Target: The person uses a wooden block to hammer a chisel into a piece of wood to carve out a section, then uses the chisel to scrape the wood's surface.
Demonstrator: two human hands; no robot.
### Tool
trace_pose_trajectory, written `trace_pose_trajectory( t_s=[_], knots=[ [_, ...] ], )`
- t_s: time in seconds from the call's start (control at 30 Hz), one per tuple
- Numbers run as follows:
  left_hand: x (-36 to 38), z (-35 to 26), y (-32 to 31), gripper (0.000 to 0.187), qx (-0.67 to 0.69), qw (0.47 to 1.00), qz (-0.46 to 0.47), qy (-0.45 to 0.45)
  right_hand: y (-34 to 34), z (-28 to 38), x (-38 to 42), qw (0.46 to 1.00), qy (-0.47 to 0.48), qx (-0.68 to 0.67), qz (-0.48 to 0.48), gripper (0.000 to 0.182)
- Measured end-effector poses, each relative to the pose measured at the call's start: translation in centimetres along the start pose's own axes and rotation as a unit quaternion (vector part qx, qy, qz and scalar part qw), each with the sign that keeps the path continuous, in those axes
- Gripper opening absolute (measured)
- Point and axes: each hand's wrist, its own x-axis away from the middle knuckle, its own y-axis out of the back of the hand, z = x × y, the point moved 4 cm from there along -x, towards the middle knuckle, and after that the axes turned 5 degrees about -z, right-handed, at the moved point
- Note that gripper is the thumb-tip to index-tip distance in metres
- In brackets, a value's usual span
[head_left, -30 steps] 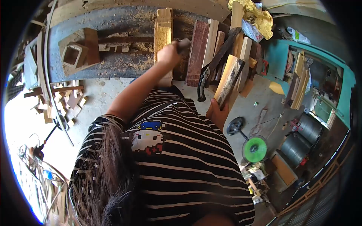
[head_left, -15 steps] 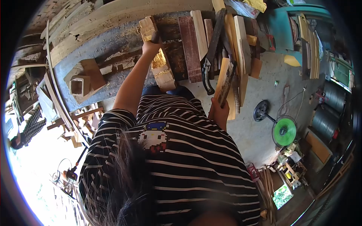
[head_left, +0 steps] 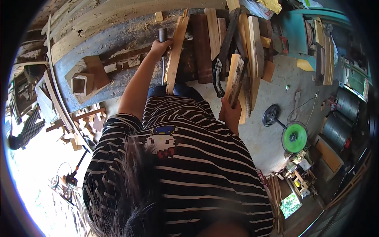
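My left hand (head_left: 159,48) is closed around a chisel (head_left: 162,35), whose thin metal blade points down toward my lap. Right beside it stands a long, narrow piece of wood (head_left: 176,55), its lower end at my lap; my left fingertips reach its edge. My right hand (head_left: 230,111) grips the near end of a stout wooden stick (head_left: 236,81), pale on one face and dark and rough on the other. Just left of that stick lies a folding saw (head_left: 218,79) with a black curved handle.
Several boards (head_left: 203,47) lie side by side on the workbench (head_left: 130,35). A square wooden box piece (head_left: 81,85) sits at the left among shavings. A green fan (head_left: 294,137) stands on the right, near metal drums (head_left: 338,126). Another person's checked sleeve (head_left: 32,128) shows far left.
The piece of wood has turned, its broad gouged face giving way to a narrow side. My left hand has shifted slightly, and the chisel blade now shows. The right hand has barely moved.
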Motion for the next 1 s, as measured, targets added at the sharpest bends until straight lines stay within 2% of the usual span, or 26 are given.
trace_pose_trajectory(
  t_s=[0.07, 0.13, 0.2, 0.33, 0.37, 0.4, 0.5, 0.53, 0.6, 0.67, 0.7, 0.73, 0.8, 0.83, 0.93, 1.0],
  knots=[
    [0.0, -0.1, -0.2, 0.026, -0.069, 0.997, -0.009, -0.039, -0.5, -0.3, 0.0, 1.0, 0.007, -0.022, 0.009, 0.04],
    [1.5, -0.9, -0.7, 0.028, -0.072, 0.997, -0.007, -0.027, -0.9, -0.4, 0.0, 1.0, 0.013, -0.006, 0.017, 0.04],
    [2.6, -1.4, -0.7, 0.028, -0.127, 0.99, -0.044, -0.052, -1.2, -0.1, 0.0, 0.999, 0.018, 0.011, 0.024, 0.041],
    [4.5, -3.3, 0.8, 0.03, -0.121, 0.988, -0.072, -0.07, -1.6, 0.6, 0.0, 0.998, 0.025, 0.039, 0.05, 0.041],
    [5.2, -4.1, 1.1, 0.031, -0.079, 0.992, -0.076, -0.064, -1.7, 0.7, -0.1, 0.997, 0.034, 0.047, 0.056, 0.041],
    [4.8, -4.6, 1.7, 0.03, -0.068, 0.988, -0.084, -0.108, -1.8, 1.0, -0.1, 0.996, 0.036, 0.052, 0.058, 0.041],
    [7.8, -9.2, 2.0, 0.014, 0.098, 0.975, -0.084, -0.181, -2.1, 1.9, 0.0, 0.993, 0.055, 0.089, 0.061, 0.041],
    [7.5, -10.5, 2.6, 0.009, 0.052, 0.962, -0.066, -0.261, -2.3, 2.0, -0.1, 0.993, 0.067, 0.07, 0.063, 0.04],
    [7.6, -12.8, 2.2, 0.009, 0.121, 0.93, -0.02, -0.347, -2.5, 2.5, 0.0, 0.993, 0.08, 0.052, 0.067, 0.038],
    [7.4, -14.4, 1.3, 0.012, 0.149, 0.91, -0.01, -0.386, -2.8, 3.5, 0.5, 0.994, 0.06, 0.045, 0.083, 0.036],
    [7.6, -15.2, 0.6, 0.011, 0.174, 0.901, -0.017, -0.396, -2.8, 3.5, 0.5, 0.994, 0.061, 0.046, 0.083, 0.036],
    [7.2, -15.9, -0.3, 0.018, 0.255, 0.883, 0.023, -0.393, -2.9, 3.4, 0.3, 0.993, 0.074, 0.045, 0.086, 0.035],
    [6.9, -16.3, -1.6, 0.016, 0.283, 0.88, 0.043, -0.378, -2.9, 3.4, 0.3, 0.991, 0.087, 0.045, 0.086, 0.034],
    [6.8, -16.6, -2.1, 0.015, 0.28, 0.867, 0.042, -0.409, -3.0, 3.4, 0.5, 0.991, 0.089, 0.036, 0.09, 0.035],
    [6.9, -16.7, -2.4, 0.015, 0.245, 0.87, 0.048, -0.426, -2.9, 3.4, 0.8, 0.989, 0.111, 0.055, 0.081, 0.038],
    [6.7, -16.3, -2.5, 0.015, 0.252, 0.883, 0.043, -0.393, -2.7, 3.6, 1.1, 0.986, 0.13, 0.082, 0.069, 0.039]
  ],
)
